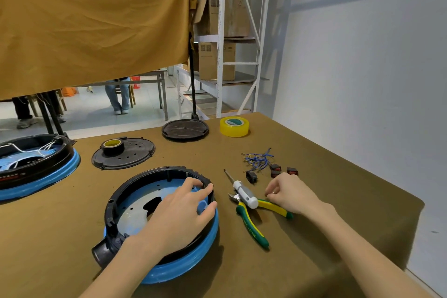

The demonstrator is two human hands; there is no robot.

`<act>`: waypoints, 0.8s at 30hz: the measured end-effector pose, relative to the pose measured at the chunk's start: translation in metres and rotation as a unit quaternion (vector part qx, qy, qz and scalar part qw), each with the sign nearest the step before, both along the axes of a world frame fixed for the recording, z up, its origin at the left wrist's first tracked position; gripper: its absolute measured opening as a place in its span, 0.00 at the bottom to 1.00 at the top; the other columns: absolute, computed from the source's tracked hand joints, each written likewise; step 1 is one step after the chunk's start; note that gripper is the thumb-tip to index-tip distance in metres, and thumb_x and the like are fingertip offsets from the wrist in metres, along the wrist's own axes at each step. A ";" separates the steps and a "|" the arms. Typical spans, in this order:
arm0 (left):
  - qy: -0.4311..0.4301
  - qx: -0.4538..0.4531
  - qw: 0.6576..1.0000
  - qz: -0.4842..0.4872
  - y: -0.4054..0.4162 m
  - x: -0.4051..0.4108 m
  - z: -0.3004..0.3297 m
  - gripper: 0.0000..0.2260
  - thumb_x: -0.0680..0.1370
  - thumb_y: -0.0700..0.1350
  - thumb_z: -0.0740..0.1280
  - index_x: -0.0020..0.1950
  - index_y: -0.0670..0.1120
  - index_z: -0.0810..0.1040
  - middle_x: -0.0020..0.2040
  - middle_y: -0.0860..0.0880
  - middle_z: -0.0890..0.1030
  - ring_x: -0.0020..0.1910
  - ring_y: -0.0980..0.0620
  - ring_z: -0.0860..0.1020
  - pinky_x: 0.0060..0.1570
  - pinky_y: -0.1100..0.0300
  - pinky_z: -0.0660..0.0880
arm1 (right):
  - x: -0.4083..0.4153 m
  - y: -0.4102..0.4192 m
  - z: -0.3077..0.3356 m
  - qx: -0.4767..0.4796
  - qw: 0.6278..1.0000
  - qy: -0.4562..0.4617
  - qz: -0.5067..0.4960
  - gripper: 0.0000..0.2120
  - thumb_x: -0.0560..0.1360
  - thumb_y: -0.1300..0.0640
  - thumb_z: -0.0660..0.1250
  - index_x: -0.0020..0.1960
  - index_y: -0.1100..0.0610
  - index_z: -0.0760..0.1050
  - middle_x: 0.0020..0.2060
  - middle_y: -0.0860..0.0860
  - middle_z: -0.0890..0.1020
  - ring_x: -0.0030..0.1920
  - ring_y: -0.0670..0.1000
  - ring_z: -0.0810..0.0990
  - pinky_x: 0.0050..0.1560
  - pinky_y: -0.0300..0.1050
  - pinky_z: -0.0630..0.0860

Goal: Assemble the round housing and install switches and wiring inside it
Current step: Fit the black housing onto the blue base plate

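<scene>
Round black plastic housing with a blue rim (135,203) sits near the front edge of the brown cloth-covered table (314,237), left of centre. Left hand (179,215) lies over its right half, fingers spread wide; fingertips (208,187) touch the inner wall of the black ring on the far-right side, thumb on the blue rim. Nothing gripped.

Right hand (290,192) is to the right of the housing, knuckles up, fingers curled in a narrow pinch by the yellow-green handled pliers (254,222). What it pinches is hidden under the fingers; cannot tell whether it holds anything. White-handled screwdriver (242,192) lies across the pliers' jaws, just left of that hand.

Small black rocker switches with red faces (275,170) and a tangle of blue wires (258,159) lie just beyond the right hand, toward the right edge. Switch count is hard to make out.

Both forearms enter from the front edge, the left angled inward over the housing's black side spout (101,253).

Second black and blue housing (36,167) is cut off at the left edge; its wiring is blurred. Flat black perforated lid (133,155) carries a black tape roll (113,146). Round black grille disc (185,129) and yellow tape roll (234,126) sit at the far edge.
</scene>
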State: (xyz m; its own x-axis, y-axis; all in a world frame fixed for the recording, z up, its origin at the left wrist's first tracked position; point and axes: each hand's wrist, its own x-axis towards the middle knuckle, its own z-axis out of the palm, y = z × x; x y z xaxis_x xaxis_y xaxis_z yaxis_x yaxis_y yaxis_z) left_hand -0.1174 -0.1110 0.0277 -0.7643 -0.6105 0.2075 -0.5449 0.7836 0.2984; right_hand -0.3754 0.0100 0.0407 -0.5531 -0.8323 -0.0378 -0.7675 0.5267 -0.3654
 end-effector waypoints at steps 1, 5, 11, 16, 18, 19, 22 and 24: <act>0.010 0.001 1.000 0.003 0.000 0.000 0.000 0.25 0.83 0.65 0.54 0.80 0.60 0.65 0.71 0.60 0.64 0.48 0.59 0.75 0.45 0.66 0.68 | 0.000 -0.002 0.000 0.002 1.000 0.003 0.000 0.06 0.78 0.56 0.70 0.52 0.50 0.85 0.50 0.50 0.86 0.49 0.49 0.84 0.53 0.48 0.82; 0.035 0.018 0.999 0.005 0.000 -0.001 -0.001 0.24 0.82 0.65 0.58 0.77 0.62 0.69 0.66 0.63 0.67 0.40 0.59 0.77 0.36 0.68 0.67 | 0.001 -0.001 0.004 0.027 0.999 -0.016 0.013 0.11 0.78 0.48 0.71 0.56 0.52 0.84 0.50 0.49 0.85 0.47 0.48 0.83 0.52 0.47 0.82; 0.055 0.037 0.998 0.003 -0.002 -0.001 -0.005 0.24 0.81 0.65 0.59 0.77 0.62 0.69 0.60 0.65 0.70 0.41 0.59 0.79 0.41 0.64 0.77 | 0.002 -0.001 -0.003 0.066 0.996 -0.045 0.043 0.11 0.77 0.54 0.72 0.59 0.48 0.83 0.51 0.47 0.84 0.51 0.46 0.82 0.53 0.44 0.80; 0.063 0.049 0.997 -0.002 -0.002 -0.001 -0.004 0.25 0.81 0.65 0.59 0.78 0.62 0.68 0.60 0.65 0.71 0.45 0.59 0.80 0.46 0.61 0.79 | 0.017 -0.032 0.007 -0.014 0.995 -0.102 0.017 0.23 0.79 0.39 0.65 0.54 0.59 0.84 0.48 0.57 0.86 0.50 0.55 0.84 0.57 0.56 0.81; 0.065 0.051 0.997 -0.005 -0.003 -0.001 -0.003 0.24 0.81 0.65 0.59 0.77 0.63 0.68 0.60 0.65 0.71 0.46 0.60 0.79 0.46 0.62 0.79 | 0.028 -0.047 0.003 0.030 0.997 -0.073 0.023 0.27 0.75 0.37 0.68 0.49 0.63 0.82 0.41 0.58 0.83 0.42 0.56 0.82 0.42 0.51 0.77; 0.064 0.053 0.997 -0.007 -0.003 0.000 -0.003 0.24 0.81 0.65 0.59 0.77 0.63 0.68 0.61 0.65 0.71 0.46 0.60 0.79 0.47 0.62 0.79 | 0.031 -0.054 0.001 0.047 0.997 -0.063 0.023 0.25 0.74 0.39 0.70 0.47 0.63 0.81 0.37 0.56 0.80 0.38 0.54 0.78 0.37 0.48 0.72; 0.061 0.058 0.996 -0.010 -0.003 0.000 -0.003 0.25 0.81 0.65 0.59 0.78 0.63 0.67 0.61 0.65 0.71 0.47 0.60 0.80 0.48 0.61 0.80 | 0.028 -0.073 0.002 0.038 0.998 -0.042 0.013 0.17 0.74 0.46 0.71 0.40 0.59 0.75 0.33 0.52 0.74 0.35 0.54 0.73 0.36 0.46 0.68; 0.060 0.058 0.996 -0.010 -0.003 0.001 -0.003 0.25 0.81 0.65 0.59 0.78 0.63 0.67 0.61 0.65 0.71 0.46 0.58 0.80 0.48 0.59 0.80 | 0.022 -0.083 0.005 0.023 0.999 -0.030 0.007 0.18 0.77 0.46 0.69 0.36 0.57 0.70 0.31 0.52 0.72 0.33 0.54 0.71 0.35 0.46 0.67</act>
State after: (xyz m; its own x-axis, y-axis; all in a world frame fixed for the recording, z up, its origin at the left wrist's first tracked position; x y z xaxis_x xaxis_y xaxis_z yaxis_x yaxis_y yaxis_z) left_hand -0.1165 -0.1143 0.0244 -0.7502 -0.6211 0.2266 -0.4849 0.7498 0.4502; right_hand -0.3529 -0.0732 0.0455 -0.5371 -0.8365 -0.1087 -0.7523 0.5333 -0.3869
